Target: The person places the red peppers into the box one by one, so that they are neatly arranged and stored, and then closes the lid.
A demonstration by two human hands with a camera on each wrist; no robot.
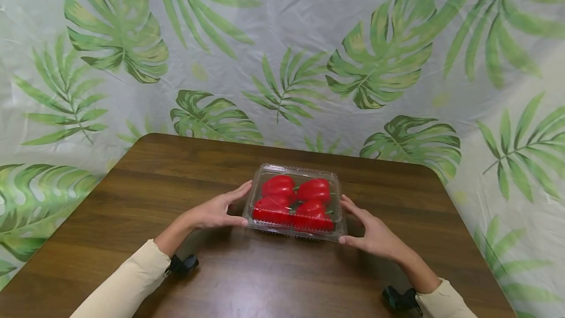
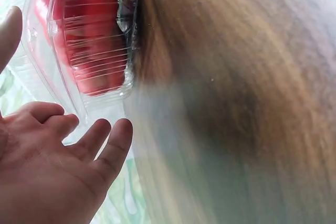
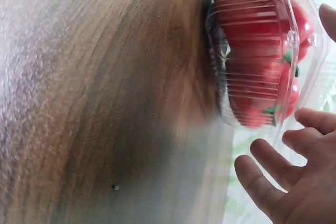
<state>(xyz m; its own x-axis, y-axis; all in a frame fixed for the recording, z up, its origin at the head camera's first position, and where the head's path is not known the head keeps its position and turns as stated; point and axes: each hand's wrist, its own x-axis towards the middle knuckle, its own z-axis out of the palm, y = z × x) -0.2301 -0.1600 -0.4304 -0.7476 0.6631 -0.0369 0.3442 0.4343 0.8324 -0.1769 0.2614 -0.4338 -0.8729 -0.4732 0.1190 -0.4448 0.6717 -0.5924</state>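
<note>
A clear plastic clamshell box [image 1: 295, 237] sits on the wooden table, its lid down over several red bell peppers [image 1: 314, 190] with green stems. At its left side is my left hand [image 1: 217, 211], thumb tip at the near corner and fingers reaching along the edge. My right hand [image 1: 375, 233] mirrors it on the right, with the thumb by the near right corner. Both wrist views show loosely spread fingers beside the ribbed box wall; the left hand [image 2: 58, 156] and the right hand [image 3: 299, 166] have no fingers curled round it.
The brown wooden table [image 1: 185, 161] has rounded far corners. Behind it hangs a pale cloth [image 1: 291, 28] printed with green leaves. A dark wrist device [image 1: 182, 265] is strapped at the left cuff, and another dark device [image 1: 400, 299] is at the right cuff.
</note>
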